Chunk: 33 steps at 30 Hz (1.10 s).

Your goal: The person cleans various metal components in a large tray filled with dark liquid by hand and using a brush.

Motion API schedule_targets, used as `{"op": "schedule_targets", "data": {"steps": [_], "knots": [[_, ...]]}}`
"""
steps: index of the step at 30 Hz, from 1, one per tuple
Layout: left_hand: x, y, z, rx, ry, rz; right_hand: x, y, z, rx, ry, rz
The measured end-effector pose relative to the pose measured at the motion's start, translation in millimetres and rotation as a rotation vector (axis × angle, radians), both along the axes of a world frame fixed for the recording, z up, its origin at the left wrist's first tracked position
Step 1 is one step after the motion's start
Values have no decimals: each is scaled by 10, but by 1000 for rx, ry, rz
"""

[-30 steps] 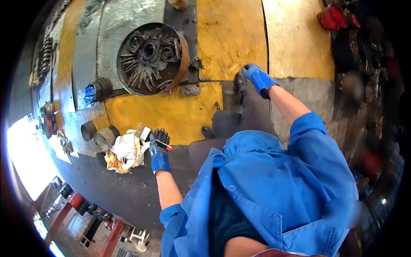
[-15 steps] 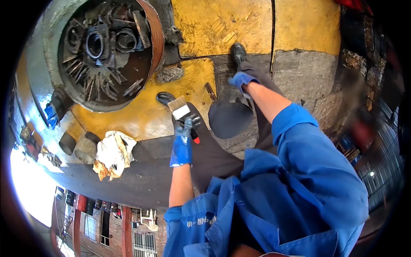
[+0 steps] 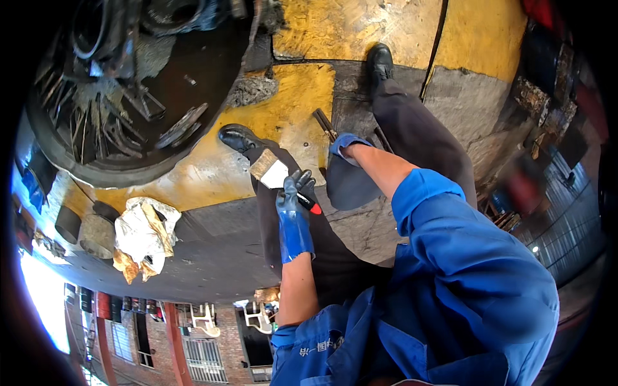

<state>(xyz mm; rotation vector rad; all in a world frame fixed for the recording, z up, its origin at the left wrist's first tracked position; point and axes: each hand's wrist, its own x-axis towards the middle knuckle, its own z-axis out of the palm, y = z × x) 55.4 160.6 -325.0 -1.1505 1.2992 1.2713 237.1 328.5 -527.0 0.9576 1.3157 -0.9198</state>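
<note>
My left hand (image 3: pixel 295 193), in a blue rubber glove with dark fingers, is closed around a flat paintbrush (image 3: pixel 275 174). The brush has tan bristles, a white band and a dark handle with a red end. My right hand (image 3: pixel 347 143), also in a blue glove, reaches down between my legs. It is over the upper edge of a dark, round, flat thing (image 3: pixel 347 186), next to a pair of slim dark rods or handles (image 3: pixel 326 122) on the floor. Its fingers are turned away and hidden, so I cannot tell whether they grip anything.
A large round vessel (image 3: pixel 112 179) at the far left holds ring-shaped metal parts and dark strips. Below it lie a crumpled white bag (image 3: pixel 145 231) and short cylinders (image 3: pixel 96 235). My boots (image 3: pixel 380 62) stand on worn yellow and grey plates (image 3: pixel 302 96). Clutter lines the right side.
My right hand has moved left and down, toward the rods and the dark round thing. My left hand still holds the paintbrush, slightly further right. The view has shifted closer to the vessel.
</note>
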Motion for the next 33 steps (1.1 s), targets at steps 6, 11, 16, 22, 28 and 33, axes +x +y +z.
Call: {"op": "schedule_targets", "data": {"steps": [6, 11, 16, 22, 28, 33], "knots": [[-340, -379, 128, -13, 18, 348, -556, 106, 469, 13, 12, 273], [-815, -594, 92, 33, 136, 534, -1348, 803, 1043, -46, -64, 196], [-1292, -983, -183, 48, 288, 637, -2727, 1200, 1509, 41, 44, 399], [-1769, -992, -191, -111, 433, 740, -3090, 1192, 1031, 158, 196, 532], [-1927, -1001, -119, -205, 519, 770, -2808, 1139, 406, 38, 234, 625], [-1907, -1071, -258, -196, 575, 799, -2383, 1575, 205, -4, 200, 821]]}}
